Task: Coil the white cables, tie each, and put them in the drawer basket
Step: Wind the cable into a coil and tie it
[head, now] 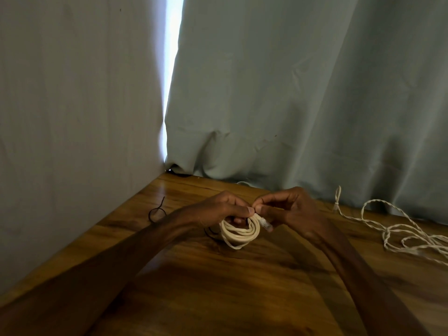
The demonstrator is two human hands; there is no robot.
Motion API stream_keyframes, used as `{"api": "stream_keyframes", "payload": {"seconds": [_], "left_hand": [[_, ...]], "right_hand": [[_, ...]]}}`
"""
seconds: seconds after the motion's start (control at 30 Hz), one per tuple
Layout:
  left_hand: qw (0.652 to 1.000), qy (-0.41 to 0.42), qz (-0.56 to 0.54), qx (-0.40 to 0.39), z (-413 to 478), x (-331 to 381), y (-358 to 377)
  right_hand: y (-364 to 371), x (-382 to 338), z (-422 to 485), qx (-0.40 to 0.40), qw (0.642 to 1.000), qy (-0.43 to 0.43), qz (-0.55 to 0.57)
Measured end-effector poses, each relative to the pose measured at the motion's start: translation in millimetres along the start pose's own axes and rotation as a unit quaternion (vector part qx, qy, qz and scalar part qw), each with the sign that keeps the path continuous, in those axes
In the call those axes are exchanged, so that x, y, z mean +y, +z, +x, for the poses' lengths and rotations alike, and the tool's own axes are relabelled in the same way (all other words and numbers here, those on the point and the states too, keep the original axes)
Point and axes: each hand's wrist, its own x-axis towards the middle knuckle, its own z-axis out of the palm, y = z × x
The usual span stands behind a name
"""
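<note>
Pale green curtain [291, 93] fills the back, behind the coiled white cable [238, 232]. There's a bright slit of daylight up and left of the coil. Grey surface [72, 93] left of the coil, wall or a second curtain, can't tell in this light.

Wooden table [218, 299] is under the coil, running to both near corners.

Loose twisted white cable [400, 234] sprawls on the table well to the right of the coil, uncoiled. One looped end stands up against the curtain hem.

The coil is several turns, an oval ring seen nearly face-on, opening toward the camera and long axis roughly left-right. Its bottom edge is at or just above the table. Contact unclear.

Left hand [218, 207] is on the coil's upper left: fingers curled through the ring, thumb clamped on top of the turns. Right hand [291, 209] is on the coil's upper right: thumb and forefinger pinch the cable's free end at the top of the ring, other fingers curled in. The two thumbs are nearly tip to tip.

Black tie [156, 210] lies on the table left of the coil, beyond the left forearm, bent into a loop with one tail pointing up and away.

Clear plug [265, 224] on the cable's free end hangs at the coil's right edge, just under the right thumb, pointing down and right.
</note>
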Motion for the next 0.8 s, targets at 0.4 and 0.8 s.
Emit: {"api": "stream_keyframes", "payload": {"seconds": [0.4,0.8], "left_hand": [[0.987,0.032,0.005,0.160,5.2,-12.4,0.3],[0.986,0.039,0.002,0.160,0.4,0.6,20.1]], "right_hand": [[13.0,19.5,-1.6,-0.035,0.988,0.132,0.066],[4.8,7.6,-28.1,0.087,0.970,0.183,0.136]]}}
